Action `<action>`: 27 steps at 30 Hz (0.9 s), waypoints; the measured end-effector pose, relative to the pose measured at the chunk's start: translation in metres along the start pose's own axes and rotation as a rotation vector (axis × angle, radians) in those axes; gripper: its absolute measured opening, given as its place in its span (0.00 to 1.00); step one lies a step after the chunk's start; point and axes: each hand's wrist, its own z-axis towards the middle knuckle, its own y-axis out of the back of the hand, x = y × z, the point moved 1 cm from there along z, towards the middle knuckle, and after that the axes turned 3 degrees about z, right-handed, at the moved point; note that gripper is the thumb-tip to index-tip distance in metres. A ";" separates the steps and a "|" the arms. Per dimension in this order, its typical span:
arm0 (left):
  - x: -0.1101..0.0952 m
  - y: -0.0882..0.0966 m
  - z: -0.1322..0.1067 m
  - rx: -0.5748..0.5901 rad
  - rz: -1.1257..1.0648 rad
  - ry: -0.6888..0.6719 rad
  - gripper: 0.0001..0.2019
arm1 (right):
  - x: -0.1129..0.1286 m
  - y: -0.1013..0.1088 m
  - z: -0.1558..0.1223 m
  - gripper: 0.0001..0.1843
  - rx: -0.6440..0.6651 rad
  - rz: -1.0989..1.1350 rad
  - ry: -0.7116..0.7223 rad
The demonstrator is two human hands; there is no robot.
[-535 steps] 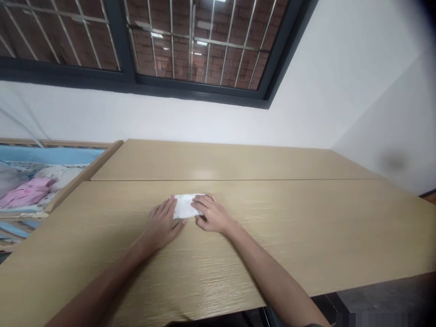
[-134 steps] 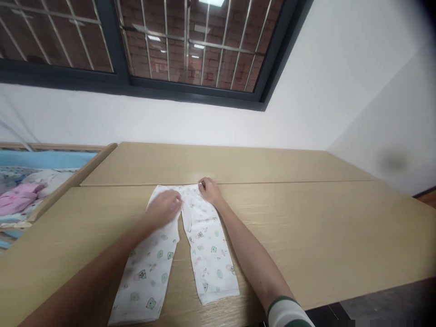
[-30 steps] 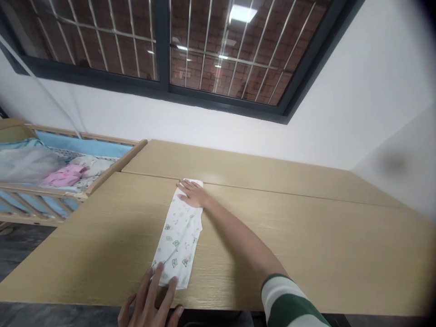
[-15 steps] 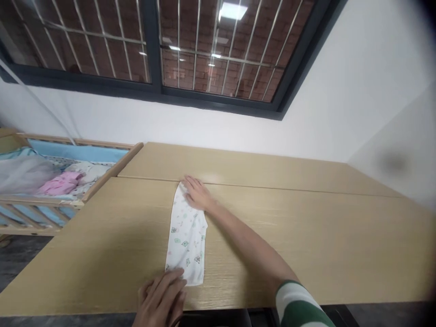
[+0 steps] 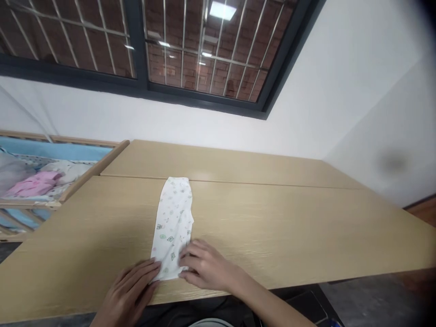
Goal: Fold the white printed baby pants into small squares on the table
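A small pair of white baby trousers [image 5: 173, 218] with a green and pink print lies folded lengthwise into one narrow strip on the light wooden table [image 5: 272, 227], waistband toward the far seam. My left hand [image 5: 131, 286] rests with fingers stretched on the near left corner of the leg ends. My right hand [image 5: 204, 268] lies on the near right corner, fingers curled onto the cloth edge. Both hands sit close to the table's front edge.
A wooden cot [image 5: 51, 177] with blue lining, a pink garment [image 5: 32, 185] and other cloth stands to the left of the table. A white wall and a barred window [image 5: 153, 50] lie behind. The table's right part reaches a wall corner.
My right hand has left the waistband end and come down to the near end of the trousers, beside my left hand. The view has shifted slightly.
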 end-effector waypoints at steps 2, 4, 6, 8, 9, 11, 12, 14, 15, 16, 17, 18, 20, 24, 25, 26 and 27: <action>0.001 0.000 0.001 0.003 0.002 -0.009 0.14 | 0.007 -0.006 -0.004 0.09 -0.046 -0.066 -0.013; 0.001 0.000 0.001 0.019 0.014 -0.019 0.13 | 0.013 -0.010 -0.006 0.08 -0.085 -0.097 -0.027; 0.002 0.001 0.000 0.033 0.040 -0.037 0.14 | 0.016 -0.014 -0.007 0.09 -0.119 -0.099 -0.040; 0.002 0.001 -0.001 0.055 0.076 -0.067 0.14 | 0.017 -0.015 -0.009 0.10 -0.139 -0.091 -0.048; 0.003 0.002 -0.002 0.068 0.091 -0.084 0.14 | 0.017 -0.015 -0.010 0.10 -0.142 -0.088 -0.049; 0.004 0.003 -0.004 0.091 0.112 -0.114 0.14 | 0.015 -0.014 -0.012 0.10 -0.133 -0.087 -0.048; 0.005 0.003 -0.004 0.103 0.118 -0.123 0.14 | 0.015 -0.012 -0.013 0.10 -0.124 -0.088 -0.047; 0.007 0.004 -0.004 0.123 0.124 -0.129 0.14 | 0.015 -0.008 -0.014 0.10 -0.098 -0.093 -0.041; 0.008 0.004 -0.004 0.129 0.123 -0.130 0.14 | 0.015 -0.006 -0.014 0.09 -0.084 -0.095 -0.037; 0.009 0.005 -0.003 0.134 0.119 -0.131 0.14 | 0.015 -0.004 -0.014 0.09 -0.072 -0.096 -0.033; 0.009 0.005 -0.002 0.135 0.111 -0.126 0.13 | 0.016 -0.003 -0.014 0.09 -0.063 -0.097 -0.032; 0.010 0.005 0.000 0.132 0.103 -0.117 0.13 | 0.016 -0.002 -0.014 0.09 -0.058 -0.100 -0.033; 0.010 0.006 0.003 0.127 0.090 -0.100 0.12 | 0.017 -0.002 -0.014 0.09 -0.063 -0.114 -0.041; 0.008 0.007 0.011 0.123 0.087 -0.076 0.10 | 0.019 -0.007 -0.014 0.10 -0.093 -0.153 -0.059; 0.006 0.007 0.013 0.120 0.079 -0.075 0.11 | 0.020 -0.008 -0.015 0.09 -0.100 -0.147 -0.073; 0.004 0.008 0.016 0.114 0.063 -0.078 0.12 | 0.021 -0.009 -0.015 0.09 -0.105 -0.131 -0.093; 0.001 0.009 0.018 0.107 0.038 -0.084 0.12 | 0.022 -0.008 -0.015 0.08 -0.110 -0.105 -0.116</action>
